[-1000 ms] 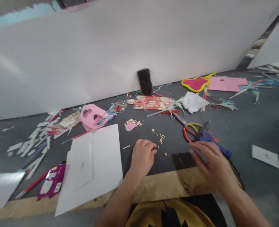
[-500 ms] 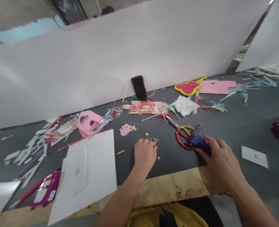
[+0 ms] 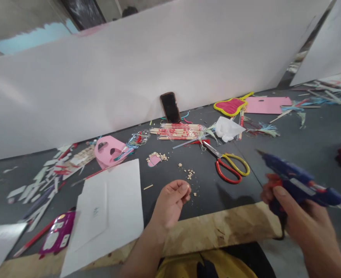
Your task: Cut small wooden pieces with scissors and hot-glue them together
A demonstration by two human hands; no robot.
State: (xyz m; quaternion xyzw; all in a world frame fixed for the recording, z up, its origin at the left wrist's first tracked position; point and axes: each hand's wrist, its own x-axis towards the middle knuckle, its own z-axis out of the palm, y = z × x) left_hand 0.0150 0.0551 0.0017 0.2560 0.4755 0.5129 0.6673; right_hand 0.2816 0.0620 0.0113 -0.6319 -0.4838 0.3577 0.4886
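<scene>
My right hand (image 3: 302,216) grips a blue glue gun (image 3: 296,180) by its handle, lifted off the table at the right with its nozzle pointing up and left. My left hand (image 3: 171,200) is raised a little above the dark mat (image 3: 216,189), palm up, with thumb and fingers pinched on a tiny thing I cannot make out. Small tan beads (image 3: 190,173) lie scattered just beyond it. Red and yellow scissors (image 3: 227,164) lie between the two hands, farther back.
White paper sheets (image 3: 112,204) lie left of my left hand. A pink paper shape (image 3: 109,148), a packet of sticks (image 3: 178,131), a phone (image 3: 169,107) leaning on the white wall and many paper scraps (image 3: 46,173) fill the back. The wooden board edge (image 3: 216,231) runs near me.
My right hand closed on the glue gun beside the scissors and lifted it up to the right. My left hand rose from the beads and turned palm up, fingers pinched.
</scene>
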